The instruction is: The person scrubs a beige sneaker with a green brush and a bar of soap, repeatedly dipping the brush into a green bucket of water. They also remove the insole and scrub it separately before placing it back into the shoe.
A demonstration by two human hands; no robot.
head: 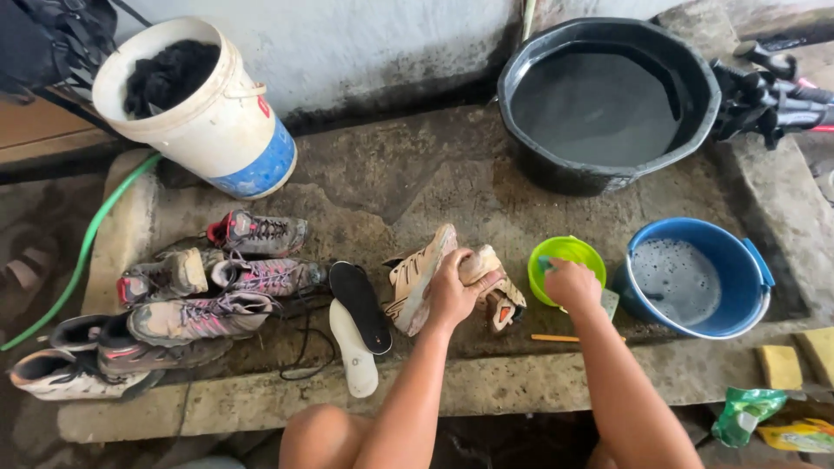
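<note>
Head view: left hand (452, 291) clamps a beige sneaker (426, 278) on its side at centre, steadying it on the wet concrete slab (391, 187). Right hand (571, 284), fingers curled, dips into a green bowl (569, 256) at three o'clock, beside a soapy blue bucket (695, 278). Insoles (358, 321) lie at nine o'clock.

A wet concrete bench (408, 182) spans the frame. At left lie worn sneakers (200, 291) and two insoles (358, 326); a white bucket (217, 122) stands upper left. A black basin (608, 104), green bowl (566, 265) and blue bucket (695, 278) stand at right.
</note>
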